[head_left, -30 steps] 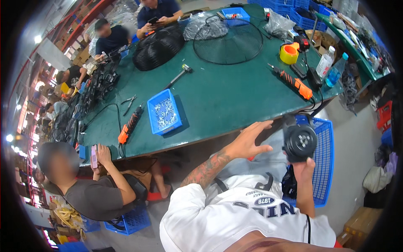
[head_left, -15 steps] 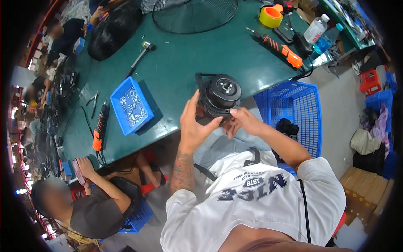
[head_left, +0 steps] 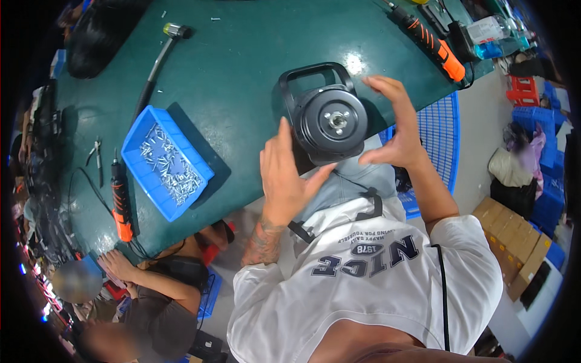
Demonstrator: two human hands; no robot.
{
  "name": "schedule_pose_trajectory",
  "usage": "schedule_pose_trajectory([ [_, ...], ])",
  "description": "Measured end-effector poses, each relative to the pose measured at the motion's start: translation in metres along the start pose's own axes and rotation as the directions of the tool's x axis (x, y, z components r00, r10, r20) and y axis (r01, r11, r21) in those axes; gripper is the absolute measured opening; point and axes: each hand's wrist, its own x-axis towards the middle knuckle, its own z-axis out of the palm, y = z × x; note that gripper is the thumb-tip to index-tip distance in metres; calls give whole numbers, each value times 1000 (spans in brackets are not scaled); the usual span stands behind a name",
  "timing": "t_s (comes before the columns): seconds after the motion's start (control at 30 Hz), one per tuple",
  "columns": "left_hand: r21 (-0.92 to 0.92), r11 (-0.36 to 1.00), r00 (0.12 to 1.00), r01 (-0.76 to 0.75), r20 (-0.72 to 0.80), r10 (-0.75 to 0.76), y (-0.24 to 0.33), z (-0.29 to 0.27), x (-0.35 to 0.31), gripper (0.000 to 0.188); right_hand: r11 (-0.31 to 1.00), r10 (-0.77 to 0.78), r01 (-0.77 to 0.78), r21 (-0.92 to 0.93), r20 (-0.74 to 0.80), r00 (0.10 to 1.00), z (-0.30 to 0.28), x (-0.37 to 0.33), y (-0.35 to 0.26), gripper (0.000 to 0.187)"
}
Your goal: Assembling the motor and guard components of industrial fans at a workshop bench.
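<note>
A black motor housing (head_left: 331, 124) with a round disc face and a silver hub sits at the table's near edge. Its loop-shaped handle (head_left: 318, 69) points away from me. My left hand (head_left: 284, 175) is open around its lower left side, fingers stretched along the left and thumb under the lower rim; whether it touches is hard to tell. To the right of the housing, my right hand (head_left: 399, 130) is open with curved fingers, apart from it and holding nothing.
On the green table (head_left: 242, 60) lie a blue bin of screws (head_left: 166, 163), a hammer (head_left: 160, 63), pliers (head_left: 98, 160) and two orange-black electric screwdrivers (head_left: 121, 199) (head_left: 433, 45). A blue basket (head_left: 445, 145) stands below at right. A seated co-worker (head_left: 163, 302) is at left.
The motor housing has gone from being held in both hands to sitting at the table edge, handle away from me. My right hand has let go and moved right. The view has shifted closer.
</note>
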Motion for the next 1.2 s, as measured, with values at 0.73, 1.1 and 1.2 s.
schedule_pose_trajectory([
  [0.73, 155, 981, 992, -114, 65, 105, -7, 6, -7, 98, 993, -47, 14, 115, 289, 956, 33, 12, 2, 105],
  [1.1, 181, 983, 999, -27, 44, 20, -1, 11, -14, 97, 984, -85, 36, 173, 285, 955, 35, 11, 11, 104],
  [1.2, 181, 983, 999, -29, 18, 27, 2, 12, -13, 98, 977, -109, 52, 206, 274, 956, 35, 12, 12, 103],
])
